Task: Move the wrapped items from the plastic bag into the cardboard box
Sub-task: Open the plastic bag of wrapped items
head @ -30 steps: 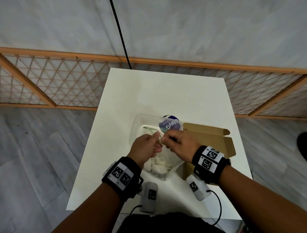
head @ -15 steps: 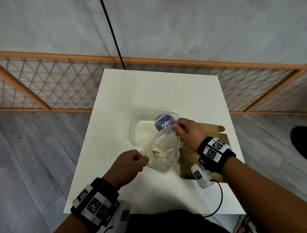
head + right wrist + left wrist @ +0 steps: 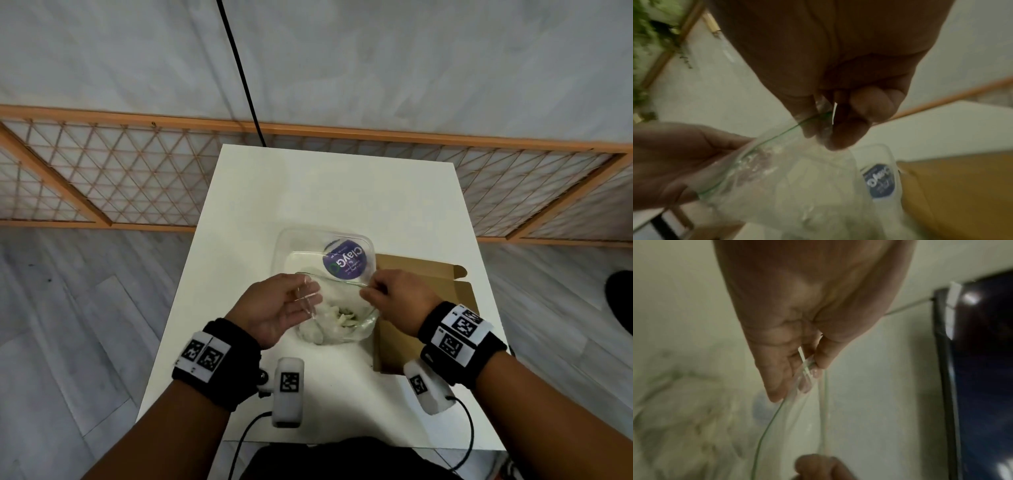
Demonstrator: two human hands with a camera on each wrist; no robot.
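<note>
A clear zip-top plastic bag (image 3: 337, 320) hangs between my two hands above the white table, its mouth pulled wide. Pale wrapped items (image 3: 342, 317) lie bunched at its bottom. My left hand (image 3: 291, 301) pinches the bag's left rim (image 3: 807, 366) between thumb and fingers. My right hand (image 3: 373, 291) pinches the right rim (image 3: 824, 123) by the green zip line. The brown cardboard box (image 3: 424, 308) lies open flat on the table under and beyond my right wrist.
A clear plastic tub (image 3: 294, 253) with a purple round label (image 3: 346, 262) sits just behind the bag. The white table (image 3: 325, 192) is small, with edges close on all sides. A wooden lattice fence (image 3: 137, 178) stands behind it.
My left hand has come forward and up to the bag's left rim with the palm turned up. The bag's mouth is now stretched wider between both hands.
</note>
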